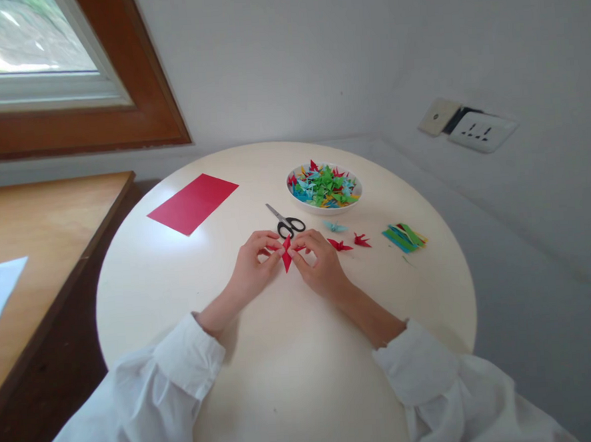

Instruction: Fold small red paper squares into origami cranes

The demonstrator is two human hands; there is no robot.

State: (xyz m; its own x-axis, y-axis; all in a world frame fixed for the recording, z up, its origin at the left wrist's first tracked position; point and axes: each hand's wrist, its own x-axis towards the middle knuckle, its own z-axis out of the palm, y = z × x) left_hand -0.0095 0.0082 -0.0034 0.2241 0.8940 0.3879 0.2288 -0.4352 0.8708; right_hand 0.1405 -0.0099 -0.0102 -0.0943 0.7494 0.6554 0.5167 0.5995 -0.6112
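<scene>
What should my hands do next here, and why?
Perhaps steady the red folded paper with your left hand and gently bend one tip with your right hand: both hands pinch its sides, leaving its upper and lower tips free.

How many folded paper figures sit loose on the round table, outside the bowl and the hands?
3: a light blue figure just nearer than the bowl, a red figure beside the right hand, and another red figure farther right. That hand could hide more.
</scene>
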